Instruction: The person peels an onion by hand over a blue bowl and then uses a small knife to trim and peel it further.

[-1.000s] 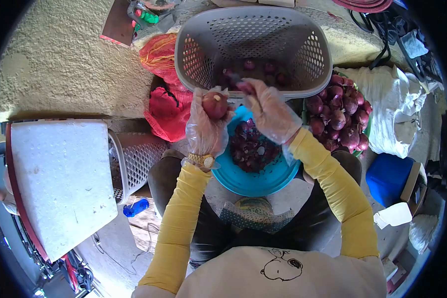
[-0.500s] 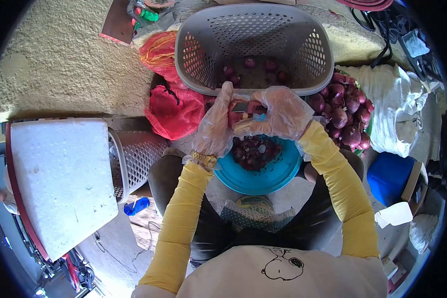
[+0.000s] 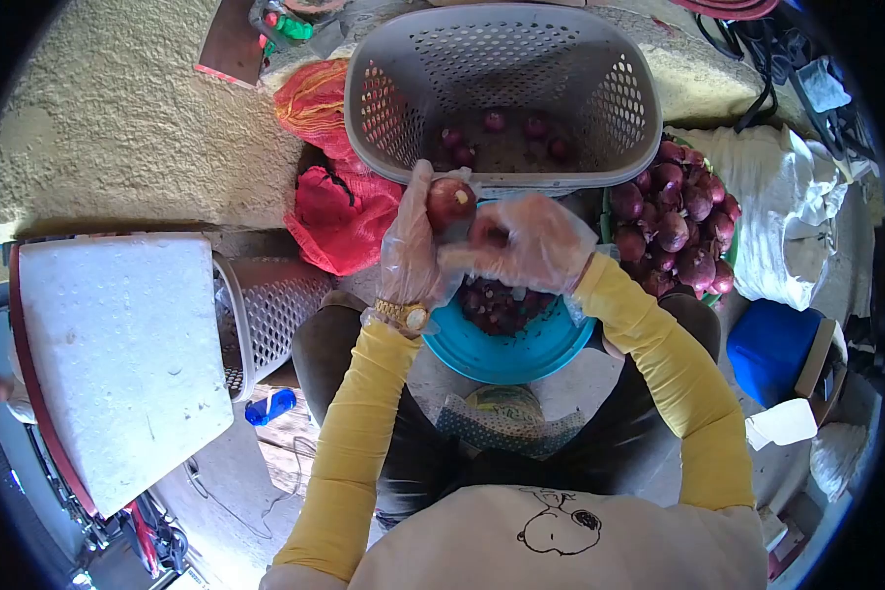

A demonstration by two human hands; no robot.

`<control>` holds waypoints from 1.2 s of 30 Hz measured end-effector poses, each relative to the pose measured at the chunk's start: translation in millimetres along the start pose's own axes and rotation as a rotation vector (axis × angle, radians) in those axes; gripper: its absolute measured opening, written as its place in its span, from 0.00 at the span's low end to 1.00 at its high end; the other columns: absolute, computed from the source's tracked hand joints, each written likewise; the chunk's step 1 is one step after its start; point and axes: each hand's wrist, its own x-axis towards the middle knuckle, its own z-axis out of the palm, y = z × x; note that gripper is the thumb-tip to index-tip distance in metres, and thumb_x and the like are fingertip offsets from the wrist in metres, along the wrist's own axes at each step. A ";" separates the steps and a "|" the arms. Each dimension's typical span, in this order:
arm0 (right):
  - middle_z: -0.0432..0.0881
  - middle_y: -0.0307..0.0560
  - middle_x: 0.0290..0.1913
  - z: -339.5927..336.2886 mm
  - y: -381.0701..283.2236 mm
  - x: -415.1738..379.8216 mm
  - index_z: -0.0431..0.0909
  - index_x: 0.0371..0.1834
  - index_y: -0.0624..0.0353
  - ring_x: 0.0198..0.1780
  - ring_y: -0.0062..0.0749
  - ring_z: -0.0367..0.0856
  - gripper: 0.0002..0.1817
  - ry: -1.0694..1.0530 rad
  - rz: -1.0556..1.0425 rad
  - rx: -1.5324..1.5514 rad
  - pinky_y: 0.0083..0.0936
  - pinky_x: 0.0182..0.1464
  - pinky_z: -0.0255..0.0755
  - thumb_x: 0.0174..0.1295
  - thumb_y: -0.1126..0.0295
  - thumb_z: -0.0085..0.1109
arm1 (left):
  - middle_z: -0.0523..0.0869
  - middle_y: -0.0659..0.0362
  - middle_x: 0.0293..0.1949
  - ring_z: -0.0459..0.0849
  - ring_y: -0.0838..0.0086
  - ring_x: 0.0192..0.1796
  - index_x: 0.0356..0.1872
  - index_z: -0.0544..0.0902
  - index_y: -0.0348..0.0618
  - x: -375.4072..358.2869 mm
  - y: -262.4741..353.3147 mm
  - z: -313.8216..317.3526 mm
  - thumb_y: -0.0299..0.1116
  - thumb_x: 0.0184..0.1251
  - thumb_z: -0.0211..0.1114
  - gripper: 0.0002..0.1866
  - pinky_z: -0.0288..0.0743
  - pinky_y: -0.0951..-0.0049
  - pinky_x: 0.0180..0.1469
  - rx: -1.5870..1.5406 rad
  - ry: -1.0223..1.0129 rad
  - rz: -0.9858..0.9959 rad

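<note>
My left hand (image 3: 411, 241), in a clear plastic glove with a gold watch at the wrist, grips a red onion (image 3: 451, 203) whose pale cut spot faces up. To its right, my gloved right hand (image 3: 539, 241) is closed and slightly blurred; what its curled fingers hold is hidden. Below both hands stands a turquoise basin (image 3: 506, 370) with dark onion skins and scraps (image 3: 504, 313) in it. Just beyond the hands is a grey perforated basket (image 3: 501, 181), several red onions (image 3: 494, 121) lying at its bottom.
At right, a heap of red onions (image 3: 673, 231) fills a green-rimmed container beside a white sack (image 3: 782, 211). A red mesh bag (image 3: 339, 221) lies at left, near a white foam lid (image 3: 123, 364) and another perforated basket (image 3: 275, 315). A blue box (image 3: 772, 349) sits farther right.
My right hand has drawn back and down from the onion, and its fingers have curled. The onion now shows at my left fingertips. The grey and blue bits seen between the hands are no longer visible.
</note>
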 end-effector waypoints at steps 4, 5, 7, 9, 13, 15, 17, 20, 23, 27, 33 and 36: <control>0.86 0.44 0.33 -1.1 21.7 11.2 0.85 0.43 0.60 0.31 0.31 0.82 0.24 0.329 0.089 0.339 0.30 0.39 0.77 0.68 0.46 0.69 | 0.83 0.57 0.57 0.84 0.72 0.55 0.63 0.79 0.39 16.4 -13.6 -18.9 0.35 0.76 0.65 0.19 0.81 0.70 0.57 0.445 -0.204 0.363; 0.84 0.38 0.35 4.3 33.7 14.6 0.83 0.47 0.60 0.32 0.24 0.78 0.23 0.423 0.141 0.594 0.26 0.38 0.76 0.71 0.48 0.68 | 0.77 0.59 0.63 0.81 0.73 0.57 0.63 0.78 0.41 12.7 -10.2 -19.2 0.27 0.71 0.69 0.21 0.80 0.73 0.58 0.803 -0.265 0.506; 0.83 0.35 0.38 -0.6 25.1 15.1 0.81 0.51 0.59 0.32 0.20 0.75 0.22 0.410 0.229 0.725 0.22 0.36 0.73 0.73 0.50 0.66 | 0.79 0.57 0.61 0.80 0.72 0.58 0.67 0.74 0.40 -3.0 1.9 9.5 0.23 0.64 0.71 0.29 0.78 0.72 0.59 0.395 -0.170 0.194; 0.81 0.32 0.40 -1.6 26.5 14.8 0.79 0.55 0.59 0.33 0.16 0.71 0.20 0.397 0.321 0.855 0.19 0.34 0.70 0.74 0.53 0.65 | 0.80 0.56 0.58 0.81 0.71 0.57 0.66 0.75 0.40 -2.7 0.4 11.4 0.22 0.57 0.77 0.34 0.77 0.71 0.61 1.239 -0.140 0.918; 0.79 0.32 0.37 2.6 37.0 13.2 0.76 0.56 0.56 0.29 0.13 0.69 0.19 0.306 0.330 1.039 0.18 0.28 0.65 0.74 0.55 0.66 | 0.78 0.57 0.60 0.78 0.72 0.59 0.65 0.75 0.41 -9.4 3.0 18.3 0.24 0.63 0.76 0.29 0.74 0.71 0.65 0.864 -0.161 0.563; 0.78 0.31 0.35 3.5 33.6 12.5 0.76 0.55 0.55 0.28 0.13 0.68 0.18 0.280 0.335 1.088 0.18 0.27 0.63 0.74 0.55 0.66 | 0.77 0.57 0.62 0.77 0.72 0.61 0.67 0.74 0.41 -10.8 7.8 17.7 0.21 0.58 0.78 0.34 0.75 0.70 0.66 0.711 -0.186 0.383; 0.74 0.29 0.32 -0.3 28.4 11.7 0.76 0.54 0.54 0.26 0.14 0.70 0.17 0.190 0.382 1.063 0.19 0.25 0.64 0.74 0.56 0.66 | 0.76 0.57 0.64 0.77 0.72 0.63 0.68 0.74 0.41 -9.8 8.7 16.4 0.20 0.57 0.78 0.36 0.74 0.69 0.68 0.723 -0.197 0.378; 0.73 0.29 0.31 6.6 34.3 12.4 0.76 0.53 0.53 0.25 0.14 0.68 0.17 0.223 0.408 1.160 0.19 0.24 0.63 0.73 0.56 0.67 | 0.75 0.58 0.66 0.76 0.72 0.66 0.70 0.72 0.41 -6.0 8.2 12.4 0.18 0.57 0.77 0.38 0.73 0.70 0.71 0.703 -0.248 0.399; 0.73 0.29 0.31 10.2 35.1 11.6 0.77 0.53 0.54 0.24 0.15 0.68 0.17 0.276 0.399 1.234 0.19 0.22 0.63 0.72 0.56 0.69 | 0.74 0.58 0.68 0.75 0.72 0.69 0.71 0.72 0.41 -5.8 4.3 13.6 0.16 0.57 0.75 0.39 0.71 0.70 0.73 0.621 -0.283 0.419; 0.73 0.30 0.30 4.0 28.4 14.7 0.77 0.51 0.54 0.23 0.15 0.68 0.16 0.276 0.395 1.150 0.19 0.21 0.63 0.73 0.56 0.67 | 0.75 0.58 0.66 0.77 0.71 0.68 0.71 0.72 0.41 -7.5 6.8 19.1 0.14 0.56 0.73 0.39 0.71 0.70 0.73 0.580 -0.231 0.445; 0.74 0.31 0.35 -6.4 48.3 18.6 0.75 0.63 0.55 0.32 0.16 0.73 0.20 0.330 0.365 1.103 0.20 0.32 0.74 0.81 0.52 0.54 | 0.79 0.58 0.56 0.81 0.71 0.56 0.69 0.73 0.42 4.5 46.7 27.0 0.15 0.62 0.70 0.33 0.74 0.71 0.68 0.336 -0.253 0.219; 0.75 0.34 0.37 -13.6 56.2 19.7 0.75 0.63 0.56 0.36 0.19 0.75 0.17 0.309 0.373 1.196 0.23 0.39 0.77 0.82 0.57 0.52 | 0.78 0.58 0.55 0.79 0.74 0.54 0.70 0.72 0.42 24.3 42.0 25.1 0.23 0.69 0.71 0.29 0.76 0.69 0.66 0.125 -0.257 0.161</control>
